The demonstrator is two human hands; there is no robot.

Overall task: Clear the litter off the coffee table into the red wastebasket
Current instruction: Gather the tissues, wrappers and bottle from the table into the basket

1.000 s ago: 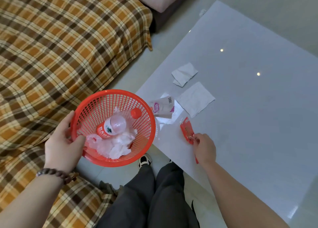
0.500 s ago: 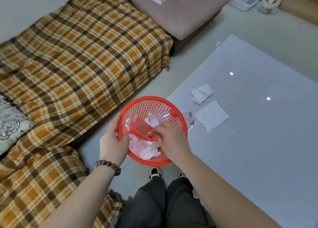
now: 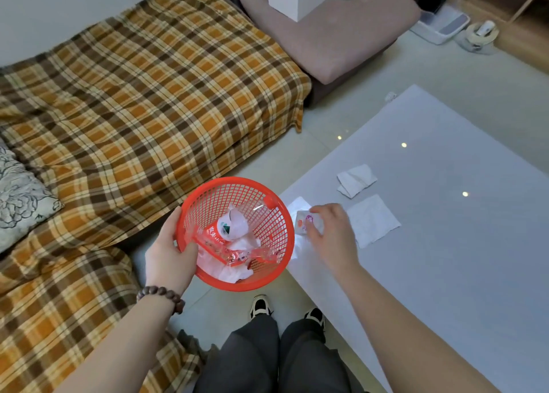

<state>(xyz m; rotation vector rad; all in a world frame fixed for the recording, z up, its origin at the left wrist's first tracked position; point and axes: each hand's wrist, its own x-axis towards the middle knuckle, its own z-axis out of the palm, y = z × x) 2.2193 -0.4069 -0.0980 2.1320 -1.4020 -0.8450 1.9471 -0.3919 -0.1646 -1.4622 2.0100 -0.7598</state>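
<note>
Left hand [image 3: 170,251] has the red basket [image 3: 276,235] by its near rim, thumb hooked inside, holding it up just off the bench's [image 3: 445,259] near-left edge. In the basket sit a bottle [image 3: 228,229], a red wrapper [image 3: 237,254] and crumpled tissue [image 3: 233,274]. Right hand [image 3: 332,235] is down at that same edge, fingers curled over a small white packet [image 3: 304,222], grip narrowing on it, though whether it is lifted I cannot tell. Just past the hand lies a flat napkin [image 3: 372,220], and farther in, a folded one [image 3: 356,180].
</note>
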